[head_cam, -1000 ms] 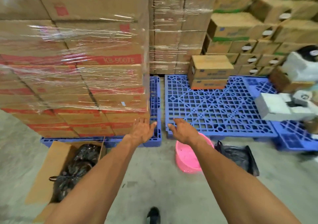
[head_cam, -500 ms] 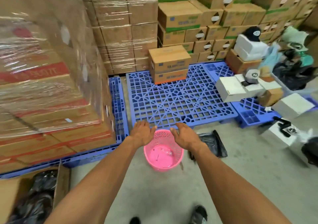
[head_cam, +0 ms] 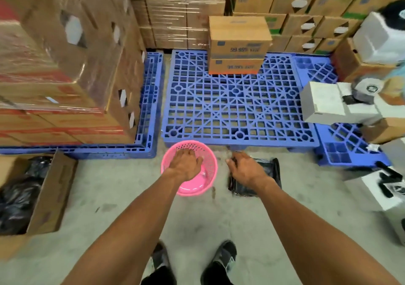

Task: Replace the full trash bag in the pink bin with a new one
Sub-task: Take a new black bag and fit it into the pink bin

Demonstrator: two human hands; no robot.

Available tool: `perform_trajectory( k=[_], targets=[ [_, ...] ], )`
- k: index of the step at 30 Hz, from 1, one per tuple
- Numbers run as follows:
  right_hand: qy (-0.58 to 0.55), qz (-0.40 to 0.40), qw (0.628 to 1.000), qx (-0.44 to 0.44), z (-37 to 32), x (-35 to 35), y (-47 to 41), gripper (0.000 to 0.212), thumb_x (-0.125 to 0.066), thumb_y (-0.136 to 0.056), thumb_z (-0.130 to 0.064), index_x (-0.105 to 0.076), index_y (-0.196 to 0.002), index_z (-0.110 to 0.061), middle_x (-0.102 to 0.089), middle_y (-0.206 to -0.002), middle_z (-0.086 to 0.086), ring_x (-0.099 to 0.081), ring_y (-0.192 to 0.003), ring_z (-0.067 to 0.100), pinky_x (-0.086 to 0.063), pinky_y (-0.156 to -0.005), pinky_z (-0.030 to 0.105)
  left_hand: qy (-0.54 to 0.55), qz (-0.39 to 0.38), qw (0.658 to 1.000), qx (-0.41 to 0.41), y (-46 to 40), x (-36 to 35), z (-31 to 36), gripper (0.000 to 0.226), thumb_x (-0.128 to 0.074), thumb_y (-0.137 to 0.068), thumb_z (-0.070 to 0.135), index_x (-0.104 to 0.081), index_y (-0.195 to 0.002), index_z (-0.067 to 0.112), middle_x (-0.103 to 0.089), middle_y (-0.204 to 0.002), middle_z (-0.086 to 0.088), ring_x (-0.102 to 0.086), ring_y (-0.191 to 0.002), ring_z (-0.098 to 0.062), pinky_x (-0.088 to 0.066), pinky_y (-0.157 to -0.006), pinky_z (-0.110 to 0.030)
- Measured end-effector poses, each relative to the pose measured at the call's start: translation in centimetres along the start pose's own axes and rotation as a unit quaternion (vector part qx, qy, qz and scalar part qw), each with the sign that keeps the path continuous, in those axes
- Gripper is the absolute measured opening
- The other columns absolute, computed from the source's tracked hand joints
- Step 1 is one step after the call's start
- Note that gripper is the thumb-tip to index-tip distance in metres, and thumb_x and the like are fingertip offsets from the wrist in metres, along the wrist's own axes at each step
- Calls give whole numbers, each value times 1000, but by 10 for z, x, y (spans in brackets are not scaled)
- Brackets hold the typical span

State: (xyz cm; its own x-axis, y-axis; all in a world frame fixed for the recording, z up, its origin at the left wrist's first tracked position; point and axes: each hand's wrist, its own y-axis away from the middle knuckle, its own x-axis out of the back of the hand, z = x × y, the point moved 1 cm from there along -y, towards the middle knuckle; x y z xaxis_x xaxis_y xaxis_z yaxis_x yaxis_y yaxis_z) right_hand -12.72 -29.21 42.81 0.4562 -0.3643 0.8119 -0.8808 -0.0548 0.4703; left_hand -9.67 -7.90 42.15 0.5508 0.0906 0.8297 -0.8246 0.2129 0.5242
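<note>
Pink bin [head_cam: 209,170] is overhung by the relaxed, empty left hand [head_cam: 185,164]; black bags [head_cam: 268,170] are touched by the loosely spread right hand [head_cam: 246,168].

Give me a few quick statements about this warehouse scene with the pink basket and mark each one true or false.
1. The pink bin stands on the blue pallet. False: it stands on the concrete floor, just in front of the pallet.
2. The left hand is over the bin's opening. True.
3. The bin has a black bag lining it. False: its pink inside shows bare, with no bag in it.
4. The right hand is over a flat black bag pack on the floor, on the bin's right. True.
5. The open cardboard box at the left holds only white boxes. False: dark bags fill it.
</note>
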Motion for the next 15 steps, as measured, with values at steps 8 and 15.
perform_trajectory(
  k=[8,15],
  targets=[
    [-32,4,998,-49,104,-49,-50,49,-36,-103,-42,-50,-133,-5,-53,-136,21,-50,-125,37,-43,-101,47,-46,-32,997,-58,-67,-81,53,57,-26,-105,40,-42,-140,-1,-46,-141,-22,-43,-128,-35,-28,-112,-41],
    [-51,25,994,-98,206,-151,-111,56,-37,-102,-46,-45,-142,-8,-47,-144,22,-46,-131,39,-40,-107,49,-79,-4,989,-121,-152,-200,90,57,-28,-105,40,-41,-140,-2,-45,-141,-22,-40,-129,-34,-26,-113,-39]
  ],
)
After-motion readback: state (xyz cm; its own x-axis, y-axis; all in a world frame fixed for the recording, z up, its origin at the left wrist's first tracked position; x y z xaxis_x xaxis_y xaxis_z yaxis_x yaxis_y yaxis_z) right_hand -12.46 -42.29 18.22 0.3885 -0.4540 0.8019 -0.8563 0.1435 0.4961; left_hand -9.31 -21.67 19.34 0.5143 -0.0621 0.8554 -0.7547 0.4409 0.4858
